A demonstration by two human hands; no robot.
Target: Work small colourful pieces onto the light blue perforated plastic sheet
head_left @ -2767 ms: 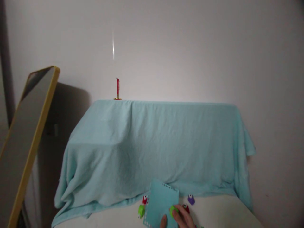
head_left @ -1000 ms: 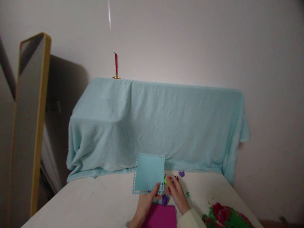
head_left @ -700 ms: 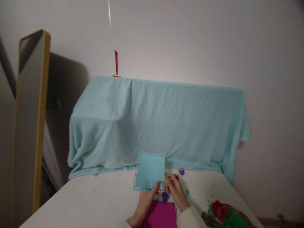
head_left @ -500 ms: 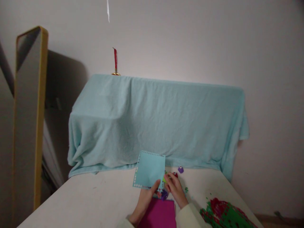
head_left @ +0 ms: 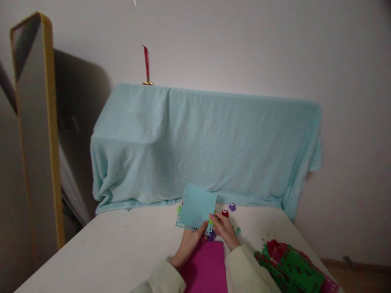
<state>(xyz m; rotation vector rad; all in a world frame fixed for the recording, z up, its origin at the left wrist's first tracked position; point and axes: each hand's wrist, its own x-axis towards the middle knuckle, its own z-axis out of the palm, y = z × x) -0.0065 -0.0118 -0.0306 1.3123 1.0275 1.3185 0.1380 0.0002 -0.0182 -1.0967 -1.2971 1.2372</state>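
Note:
My left hand (head_left: pixel 190 243) pinches the lower edge of a light blue paper square (head_left: pixel 196 206) with punched holes along its borders, held tilted above the white table (head_left: pixel 122 244). My right hand (head_left: pixel 224 230) grips a small green punch (head_left: pixel 211 222) pressed at the square's lower right corner. A purple punch (head_left: pixel 211 236) lies just under the hands. A magenta sheet (head_left: pixel 207 268) lies flat between my forearms.
A red punch (head_left: pixel 225 213) and another purple punch (head_left: pixel 232 206) sit behind my right hand. Green and red punched sheets (head_left: pixel 290 266) lie at the right. A light blue cloth (head_left: pixel 207 142) drapes a bulky shape behind the table. A yellow-framed mirror (head_left: pixel 36 134) leans at left.
The view has tipped downward, showing more of the table and my sleeves. Both hands keep hold of the blue square and green punch; the square has tilted slightly.

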